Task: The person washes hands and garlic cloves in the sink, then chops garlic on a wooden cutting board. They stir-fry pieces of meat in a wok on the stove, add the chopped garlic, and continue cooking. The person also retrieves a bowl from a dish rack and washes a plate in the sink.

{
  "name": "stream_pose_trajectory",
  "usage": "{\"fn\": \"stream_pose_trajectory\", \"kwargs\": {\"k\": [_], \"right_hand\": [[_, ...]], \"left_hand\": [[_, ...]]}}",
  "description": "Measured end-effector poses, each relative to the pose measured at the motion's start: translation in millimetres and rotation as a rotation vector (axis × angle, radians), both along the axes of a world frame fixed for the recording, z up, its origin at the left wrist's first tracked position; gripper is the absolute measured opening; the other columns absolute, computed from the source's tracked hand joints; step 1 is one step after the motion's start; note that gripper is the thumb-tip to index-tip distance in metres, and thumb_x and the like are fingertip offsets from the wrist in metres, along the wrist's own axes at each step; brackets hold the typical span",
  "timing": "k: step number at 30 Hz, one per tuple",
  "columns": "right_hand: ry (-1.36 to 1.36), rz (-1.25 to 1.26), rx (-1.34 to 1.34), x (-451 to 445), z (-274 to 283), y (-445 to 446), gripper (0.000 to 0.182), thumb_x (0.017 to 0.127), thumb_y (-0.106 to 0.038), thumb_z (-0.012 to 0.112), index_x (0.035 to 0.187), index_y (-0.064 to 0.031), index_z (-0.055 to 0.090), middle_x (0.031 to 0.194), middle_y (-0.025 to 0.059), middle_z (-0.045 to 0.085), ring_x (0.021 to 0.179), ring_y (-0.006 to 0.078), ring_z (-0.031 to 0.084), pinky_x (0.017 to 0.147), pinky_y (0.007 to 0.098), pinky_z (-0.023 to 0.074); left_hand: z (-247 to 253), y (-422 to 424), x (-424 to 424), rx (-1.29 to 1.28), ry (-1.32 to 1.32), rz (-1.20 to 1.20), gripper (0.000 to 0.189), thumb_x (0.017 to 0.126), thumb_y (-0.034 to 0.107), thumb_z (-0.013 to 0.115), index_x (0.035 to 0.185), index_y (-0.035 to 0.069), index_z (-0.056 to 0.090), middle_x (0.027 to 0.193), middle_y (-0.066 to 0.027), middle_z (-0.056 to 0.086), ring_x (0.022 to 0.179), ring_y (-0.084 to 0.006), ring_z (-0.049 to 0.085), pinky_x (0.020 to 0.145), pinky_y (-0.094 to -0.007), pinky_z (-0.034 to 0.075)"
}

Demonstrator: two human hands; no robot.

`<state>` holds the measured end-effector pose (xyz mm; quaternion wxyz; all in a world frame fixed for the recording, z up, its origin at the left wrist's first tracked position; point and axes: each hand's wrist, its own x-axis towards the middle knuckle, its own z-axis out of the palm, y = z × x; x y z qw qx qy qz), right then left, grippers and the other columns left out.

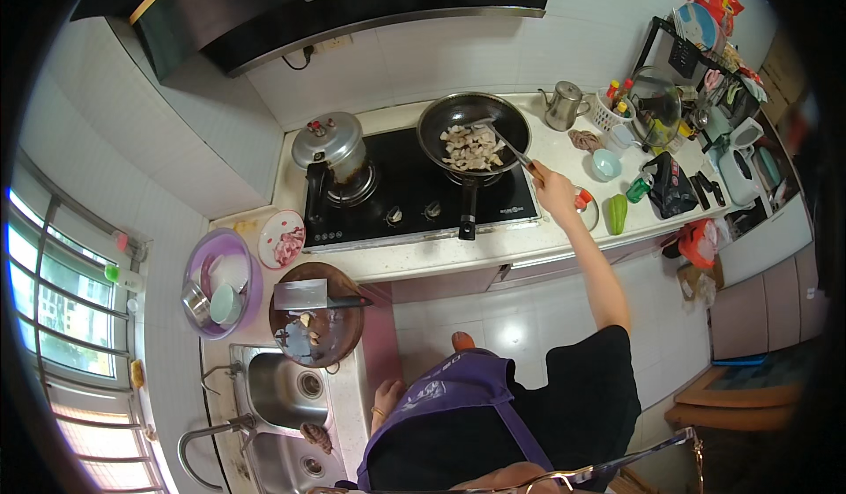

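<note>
My right hand is closed around the wooden handle of a metal spatula, whose blade rests in a black wok on the right burner. Pale sliced meat lies in the wok beside the blade. The wok's black handle points toward me. My left hand hangs low by the counter edge near the sink; its fingers are partly hidden, and I cannot tell whether it holds anything. A round wooden cutting board left of me carries a cleaver and small pale pieces.
A pressure cooker stands on the left burner. Left are a plate of raw meat, a purple basin with bowls and a steel sink. Right are a metal kettle, a light-blue bowl, a green gourd and a can.
</note>
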<state>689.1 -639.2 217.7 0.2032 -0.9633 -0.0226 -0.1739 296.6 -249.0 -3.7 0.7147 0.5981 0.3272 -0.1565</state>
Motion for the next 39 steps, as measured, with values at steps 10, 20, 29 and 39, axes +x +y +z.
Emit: {"fn": "stream_pose_trajectory", "kwargs": {"k": [10,20,29,39], "right_hand": [[0.079,0.017,-0.032,20.6,2.0,4.4,0.038,0.076,-0.017,0.056,0.114,-0.0170,0.057,0.083,0.0168,0.064,0.077,0.0349,0.061,0.068,0.0441,0.0477],[0.118,0.115,-0.138,40.1,-12.7,7.1,0.042,0.075,-0.016,0.057,0.117,-0.0219,0.057,0.082,0.0155,0.064,0.075,0.0331,0.061,0.067,0.0425,0.0483],[0.071,-0.034,-0.096,52.9,-33.2,-2.9,0.042,0.077,-0.016,0.055,0.119,-0.0176,0.053,0.074,0.0176,0.062,0.070,0.0353,0.061,0.063,0.0454,0.0475],[0.129,-0.032,0.165,-0.2,-2.0,-29.9,0.038,0.078,-0.017,0.060,0.115,-0.0103,0.058,0.087,0.0197,0.063,0.081,0.0341,0.061,0.071,0.0380,0.0471]], "left_hand": [[19.1,-5.4,-4.7,0.191,-0.051,-0.049,0.025,0.084,0.018,0.056,0.097,-0.003,0.061,0.086,-0.0088,0.062,0.078,-0.0153,0.057,0.069,-0.0259,0.046],[9.2,-6.6,-6.2,0.044,0.010,0.052,0.024,0.085,0.019,0.057,0.097,-0.002,0.060,0.088,-0.0097,0.063,0.079,-0.0150,0.058,0.070,-0.0259,0.047],[30.9,-10.4,-0.6,0.206,-0.005,-0.074,0.023,0.086,0.017,0.056,0.096,-0.003,0.060,0.087,-0.0103,0.063,0.081,-0.0161,0.059,0.071,-0.0257,0.047],[21.9,-6.9,-4.4,0.187,0.055,-0.067,0.027,0.084,0.017,0.054,0.101,-0.004,0.060,0.087,-0.0104,0.063,0.078,-0.0159,0.059,0.071,-0.0262,0.047]]}}
